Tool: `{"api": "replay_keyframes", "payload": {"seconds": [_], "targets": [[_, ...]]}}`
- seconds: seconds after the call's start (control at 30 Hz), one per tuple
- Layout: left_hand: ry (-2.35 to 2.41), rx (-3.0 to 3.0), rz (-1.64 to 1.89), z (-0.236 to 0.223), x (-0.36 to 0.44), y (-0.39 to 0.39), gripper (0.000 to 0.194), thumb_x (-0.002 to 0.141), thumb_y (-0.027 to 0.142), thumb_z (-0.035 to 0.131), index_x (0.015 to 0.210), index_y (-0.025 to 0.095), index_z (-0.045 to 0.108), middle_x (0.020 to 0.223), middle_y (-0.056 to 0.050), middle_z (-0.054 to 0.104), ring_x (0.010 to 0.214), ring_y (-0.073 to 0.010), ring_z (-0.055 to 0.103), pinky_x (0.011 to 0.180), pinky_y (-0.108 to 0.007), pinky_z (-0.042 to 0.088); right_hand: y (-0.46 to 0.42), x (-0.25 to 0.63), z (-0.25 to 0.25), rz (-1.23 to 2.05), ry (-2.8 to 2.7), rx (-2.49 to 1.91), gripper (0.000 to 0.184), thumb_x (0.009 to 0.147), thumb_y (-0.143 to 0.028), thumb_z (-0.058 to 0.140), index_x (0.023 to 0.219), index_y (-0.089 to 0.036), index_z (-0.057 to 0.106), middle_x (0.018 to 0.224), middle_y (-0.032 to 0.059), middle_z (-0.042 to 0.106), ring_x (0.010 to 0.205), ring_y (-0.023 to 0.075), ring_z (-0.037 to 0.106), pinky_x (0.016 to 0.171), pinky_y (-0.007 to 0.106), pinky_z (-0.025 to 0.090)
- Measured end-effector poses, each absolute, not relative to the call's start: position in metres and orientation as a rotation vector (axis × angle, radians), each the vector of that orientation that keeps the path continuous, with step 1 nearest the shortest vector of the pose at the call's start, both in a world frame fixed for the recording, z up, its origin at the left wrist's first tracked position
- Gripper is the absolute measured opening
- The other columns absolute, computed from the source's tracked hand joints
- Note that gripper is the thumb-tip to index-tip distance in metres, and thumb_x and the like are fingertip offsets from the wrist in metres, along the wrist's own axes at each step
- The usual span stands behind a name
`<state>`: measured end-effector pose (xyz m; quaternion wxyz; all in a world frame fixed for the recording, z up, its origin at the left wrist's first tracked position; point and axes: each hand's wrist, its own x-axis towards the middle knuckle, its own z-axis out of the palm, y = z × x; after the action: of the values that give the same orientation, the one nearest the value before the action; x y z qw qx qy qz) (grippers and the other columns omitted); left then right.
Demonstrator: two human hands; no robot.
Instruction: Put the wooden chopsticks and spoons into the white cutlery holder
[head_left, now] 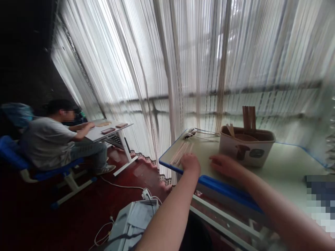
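Prob. handling sticks (181, 153), table L; L hand (191, 162) at near end, grip hidden, can't tell. R hand (223, 164) near bin (242, 153), fingers apart. Next needs light pinch.

The left hand (191, 163) is at the near end of thin sticks (178, 152) lying by the corner of a blue-edged table (285, 164); its grip is hidden. The right hand (222, 165), fingers extended, is in front of a bin (242, 154) with wooden strips (249, 118) standing upright in it. Thin metal tools (205, 131) lie beyond the sticks, left of the bin. Behind hangs a sheer curtain (193, 66). At left, a seated person (49, 143) leans over a white desk (98, 135). Cords (123, 186) trail across the dark red floor (86, 216) near a grey box (123, 226).
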<state>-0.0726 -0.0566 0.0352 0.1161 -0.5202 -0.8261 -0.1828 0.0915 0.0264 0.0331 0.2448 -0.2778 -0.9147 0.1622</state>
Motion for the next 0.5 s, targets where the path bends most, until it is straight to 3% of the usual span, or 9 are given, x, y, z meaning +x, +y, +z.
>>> {"api": "replay_keyframes", "payload": {"seconds": [0.4,0.5], "targets": [[-2.407,-1.627,-0.529,0.0354,-0.0700,-0.0541,0.036,0.083,0.000,0.030,0.098,0.008,0.062,0.099,-0.016,0.061,0.094,-0.0223,0.060,0.076,-0.030,0.049,0.0239,0.0942,0.0394,0.403,-2.468,-0.749,0.027,0.082,-0.034,0.047,0.086,-0.019,0.069,0.084,0.0082,0.069,0.076,0.0212,0.062,0.070,0.032,0.046],[-2.258,-1.760,-0.636,0.0326,-0.0718,-0.0576,0.035,0.083,0.001,0.032,0.104,0.011,0.058,0.101,-0.013,0.060,0.093,-0.0194,0.059,0.079,-0.028,0.048,0.0247,0.0951,0.0433,0.441,-2.362,-0.810,0.032,0.084,-0.034,0.043,0.098,-0.018,0.067,0.083,0.0079,0.069,0.075,0.0208,0.062,0.071,0.032,0.046]]}}
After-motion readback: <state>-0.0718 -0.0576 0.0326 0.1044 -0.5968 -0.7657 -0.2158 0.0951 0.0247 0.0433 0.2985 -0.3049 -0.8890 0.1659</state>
